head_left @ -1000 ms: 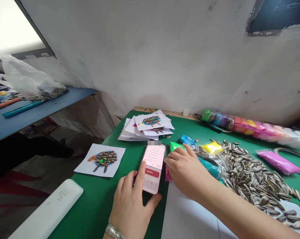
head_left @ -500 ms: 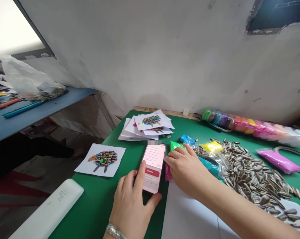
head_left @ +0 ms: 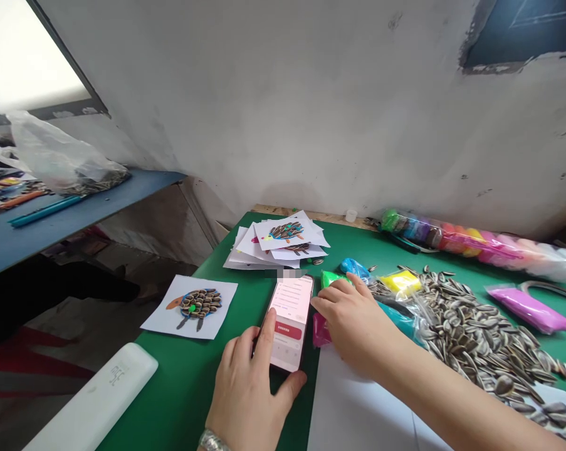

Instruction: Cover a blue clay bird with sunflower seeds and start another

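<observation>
My left hand (head_left: 253,382) is around the lower part of a smartphone (head_left: 287,335) lying on the table. Its index finger rests along the left of the lit screen, and its thumb is at the lower right corner. My right hand (head_left: 353,316) reaches over small clay packets right of the phone, fingers bent and mostly together, one angled apart. Their tips are by a green packet (head_left: 328,277) and a pink packet (head_left: 321,331); what they hold, if anything, is hidden. Blue (head_left: 354,268), yellow (head_left: 401,282) and teal (head_left: 402,324) packets lie around this hand.
Sunflower seeds (head_left: 484,338) are heaped at right beside a purple packet (head_left: 529,309). White paper (head_left: 343,407) lies under my right forearm. Seed pictures (head_left: 283,238) are stacked behind the phone; another picture (head_left: 202,307) and a white device (head_left: 94,398) sit left. A long clay bag (head_left: 475,241) lies behind.
The view has shifted slightly, so everything sits a little lower. Both hands keep nearly the same pose over the phone and the packets.
</observation>
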A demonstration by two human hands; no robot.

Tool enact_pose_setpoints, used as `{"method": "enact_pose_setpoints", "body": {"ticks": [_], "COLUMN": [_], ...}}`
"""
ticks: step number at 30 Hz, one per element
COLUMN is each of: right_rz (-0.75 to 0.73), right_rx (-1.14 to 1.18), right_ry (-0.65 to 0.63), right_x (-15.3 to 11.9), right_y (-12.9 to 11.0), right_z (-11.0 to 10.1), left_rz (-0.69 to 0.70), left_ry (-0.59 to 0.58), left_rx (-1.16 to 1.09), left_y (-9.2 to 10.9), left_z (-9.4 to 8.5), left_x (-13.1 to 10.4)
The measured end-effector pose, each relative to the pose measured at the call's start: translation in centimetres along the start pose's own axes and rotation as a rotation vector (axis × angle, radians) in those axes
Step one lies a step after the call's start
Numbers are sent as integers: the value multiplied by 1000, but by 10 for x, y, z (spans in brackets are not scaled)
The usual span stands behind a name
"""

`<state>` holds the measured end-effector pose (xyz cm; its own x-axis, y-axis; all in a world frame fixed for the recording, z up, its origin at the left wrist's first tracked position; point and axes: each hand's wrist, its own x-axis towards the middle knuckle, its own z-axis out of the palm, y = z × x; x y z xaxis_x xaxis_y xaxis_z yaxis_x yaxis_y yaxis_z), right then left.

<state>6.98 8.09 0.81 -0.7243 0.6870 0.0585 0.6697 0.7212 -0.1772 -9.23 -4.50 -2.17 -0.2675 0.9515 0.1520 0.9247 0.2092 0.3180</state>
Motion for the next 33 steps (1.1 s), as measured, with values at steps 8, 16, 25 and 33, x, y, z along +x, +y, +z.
{"method": "enact_pose_setpoints", "body": {"ticks": [8, 16, 25, 33], "right_rz": [12, 9, -5, 14], "right_rx": [16, 33, 16, -4], "right_ry": [-26, -38, -30, -20], "right_x": [3, 2, 2, 1], "right_y": [2, 1, 1, 4], "right_z": [-5, 1, -1, -5], "left_rz": [13, 9, 6, 7], "left_ry": [11, -4, 0, 4], "left_rx": [13, 8, 9, 14], "left_y": [-1, 1, 0, 0], "left_z": [2, 2, 2, 1], "left_x": [0, 2, 1, 1]}}
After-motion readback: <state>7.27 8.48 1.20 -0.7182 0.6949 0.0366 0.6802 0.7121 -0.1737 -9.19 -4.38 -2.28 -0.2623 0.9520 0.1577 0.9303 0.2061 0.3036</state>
